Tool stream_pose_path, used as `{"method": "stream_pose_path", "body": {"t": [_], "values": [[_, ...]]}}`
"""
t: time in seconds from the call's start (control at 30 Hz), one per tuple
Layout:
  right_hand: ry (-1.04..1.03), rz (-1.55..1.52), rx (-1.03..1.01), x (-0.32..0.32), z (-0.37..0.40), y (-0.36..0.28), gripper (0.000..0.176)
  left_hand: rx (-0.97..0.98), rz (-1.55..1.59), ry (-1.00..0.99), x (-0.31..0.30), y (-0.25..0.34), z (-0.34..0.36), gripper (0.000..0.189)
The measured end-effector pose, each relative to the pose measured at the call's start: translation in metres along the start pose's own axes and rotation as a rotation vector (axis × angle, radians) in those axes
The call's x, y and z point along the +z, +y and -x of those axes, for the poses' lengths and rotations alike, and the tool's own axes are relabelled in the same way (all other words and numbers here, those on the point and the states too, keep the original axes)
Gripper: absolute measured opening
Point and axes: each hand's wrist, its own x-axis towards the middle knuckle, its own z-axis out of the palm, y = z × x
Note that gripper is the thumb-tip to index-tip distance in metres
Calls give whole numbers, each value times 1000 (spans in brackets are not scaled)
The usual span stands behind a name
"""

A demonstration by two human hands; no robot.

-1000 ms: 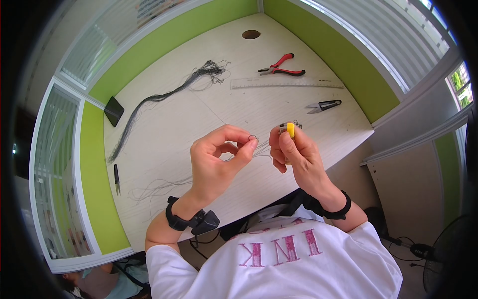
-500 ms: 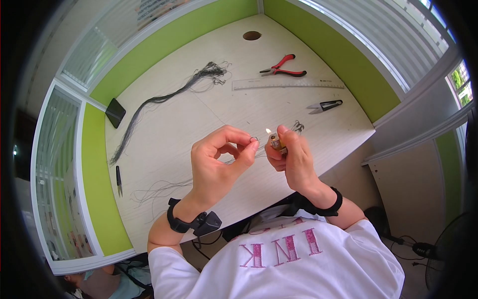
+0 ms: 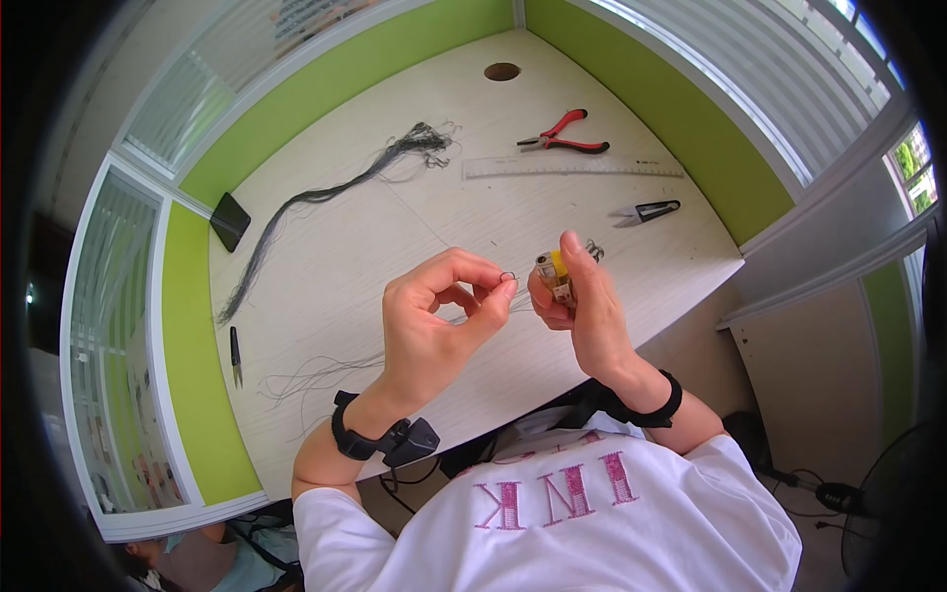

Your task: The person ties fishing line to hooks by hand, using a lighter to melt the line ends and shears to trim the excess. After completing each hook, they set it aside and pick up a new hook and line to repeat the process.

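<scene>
Between the thumb and forefinger of my left hand (image 3: 434,311) is a small dark fishhook (image 3: 511,276), its curve showing past the fingertips. My right hand (image 3: 589,316) is wrapped round a clear lighter with a yellow top (image 3: 555,273); the thumb is raised off it and no flame shows. The two hands are a short gap apart above the table. Just behind the right hand lie several dark hooks (image 3: 594,251), partly hidden by the thumb. Thin fishing line (image 3: 321,375) spreads on the table below and left of my left hand.
A long bundle of dark line with hooks (image 3: 326,192) lies at the back left. Red-handled pliers (image 3: 564,135), a clear ruler (image 3: 572,168) and thread snips (image 3: 646,212) lie at the right. Other snips (image 3: 236,355) and a black phone-like object (image 3: 230,223) are by the left partition.
The lighter's flame has gone out. My right thumb has lifted off the lighter's top, uncovering its yellow part. My left hand has hardly moved.
</scene>
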Motion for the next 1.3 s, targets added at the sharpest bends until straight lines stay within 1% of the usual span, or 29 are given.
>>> {"method": "stream_pose_path", "body": {"t": [0.07,0.1,0.13,0.17,0.2,0.23,0.27,0.3,0.33,0.37,0.4,0.47,0.5,0.57,0.63,0.7,0.73,0.77,0.8,0.87,0.9,0.97,1.0,1.07,1.23,1.3], "values": [[-50,-130,-224,-6,-3,6,43,-21,18,3,0,0,0,2],[-51,-129,-223,-3,-1,5,43,-43,37,4,0,0,0,2],[34,-71,-315,5,3,1,33,-43,38,4,0,1,0,2],[119,-13,-406,9,4,-2,23,-101,86,1,0,1,1,2],[119,-13,-406,6,3,0,23,-159,134,-2,0,2,1,2],[55,76,-482,1,0,3,12,-159,134,-1,0,3,1,2],[-9,164,-557,-3,-2,4,8,-185,164,-16,-1,3,1,3],[-9,164,-557,-3,-3,4,8,-211,193,-32,-1,3,1,3],[-21,217,-608,-3,-4,4,8,-211,193,-33,-1,2,1,3],[-33,269,-659,-3,-4,3,10,-181,180,-36,-1,0,1,3],[-32,270,-659,-3,-4,3,10,-151,168,-40,0,-1,1,3],[1,445,-735,-3,-4,3,10,-123,131,-43,0,-1,1,3],[2,444,-735,-1,-3,3,10,-96,95,-45,0,-1,1,3],[22,380,-651,3,1,2,8,-66,70,-34,3,-1,3,3],[53,358,-678,-2,-2,7,11,-35,42,-19,3,-1,3,3],[81,335,-706,-6,-5,6,14,-112,89,-33,0,1,2,4],[86,476,-844,-7,-6,2,17,-112,89,-33,-2,3,1,4],[94,618,-978,-9,-6,-2,21,-187,124,-50,-3,6,0,5],[97,621,-977,-10,-6,-4,21,-262,159,-69,-3,8,0,6],[103,761,-1104,-11,-8,-8,26,-283,185,-84,-4,9,-1,7],[102,760,-1103,-11,-9,-9,26,-306,209,-95,-4,10,-1,9],[119,857,-1198,-12,-9,-10,25,-325,228,-114,-5,10,-1,10],[118,857,-1197,-13,-10,-10,25,-342,247,-136,-6,9,-1,11],[133,949,-1271,-15,-12,-8,25,-342,261,-139,-5,8,-1,11],[137,1016,-1285,-15,-11,-8,27,-348,301,-146,-5,7,-1,12],[126,1047,-1285,-15,-10,-7,31,-401,312,-179,-7,6,-1,14]]}}
